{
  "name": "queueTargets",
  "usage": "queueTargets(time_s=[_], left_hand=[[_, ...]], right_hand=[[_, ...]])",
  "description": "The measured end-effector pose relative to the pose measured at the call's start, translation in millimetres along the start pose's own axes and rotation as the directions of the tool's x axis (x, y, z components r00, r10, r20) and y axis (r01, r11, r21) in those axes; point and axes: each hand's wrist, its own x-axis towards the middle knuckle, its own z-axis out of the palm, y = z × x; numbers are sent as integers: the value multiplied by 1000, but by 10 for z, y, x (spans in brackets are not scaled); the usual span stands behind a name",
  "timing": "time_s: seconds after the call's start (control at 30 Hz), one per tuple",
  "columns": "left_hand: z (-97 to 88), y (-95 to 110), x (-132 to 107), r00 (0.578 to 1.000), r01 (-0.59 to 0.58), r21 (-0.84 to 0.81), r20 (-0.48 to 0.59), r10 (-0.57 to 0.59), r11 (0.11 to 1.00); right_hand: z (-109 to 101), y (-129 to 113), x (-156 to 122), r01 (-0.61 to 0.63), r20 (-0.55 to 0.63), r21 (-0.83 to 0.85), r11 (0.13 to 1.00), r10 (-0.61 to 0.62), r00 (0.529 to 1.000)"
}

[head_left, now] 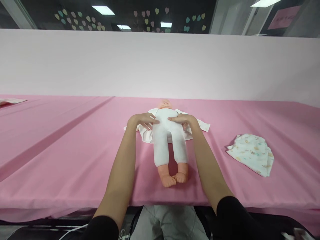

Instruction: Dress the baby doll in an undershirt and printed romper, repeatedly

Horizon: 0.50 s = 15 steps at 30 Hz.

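Note:
A baby doll [163,130] with a white cloth body lies on its back, head away from me and bare feet toward me. Spread beneath its upper body is a white baby shirt [147,136], sleeves out to both sides. My left hand [144,120] is at the left side of the doll's torso, fingers apart, one fingertip touching the white cloth. On the opposite side, my right hand [183,119] reaches over the torso edge with an extended finger on the belly. Its other fingers are partly hidden. Neither hand visibly grips anything.
A folded white patterned cloth [251,153] lies to the right on the pink table cover [75,160]. Another piece of cloth [11,101] shows at the far left edge. Behind the table stands a white wall [160,65]. The table's front edge is close to my lap.

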Motion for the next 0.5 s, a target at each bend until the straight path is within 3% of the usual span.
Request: queueTargets(time_s=[0.07, 0.13, 0.33, 0.5], left_hand=[[62, 138, -73, 994, 75, 94, 75, -83, 993], [95, 200, -103, 994, 77, 173, 67, -90, 982], [100, 84, 43, 996, 0, 199, 86, -17, 980], [136, 106, 46, 999, 6, 180, -35, 0, 984]], right_hand=[[-9, -5, -25, 8, 17, -2, 1000, -8, 1000], [-14, -1, -27, 16, 12, -13, 1000, -16, 1000], [34, -10, 31, 67, -53, 10, 998, -66, 996], [55, -4, -116, 104, -182, -8, 995, -104, 978]])
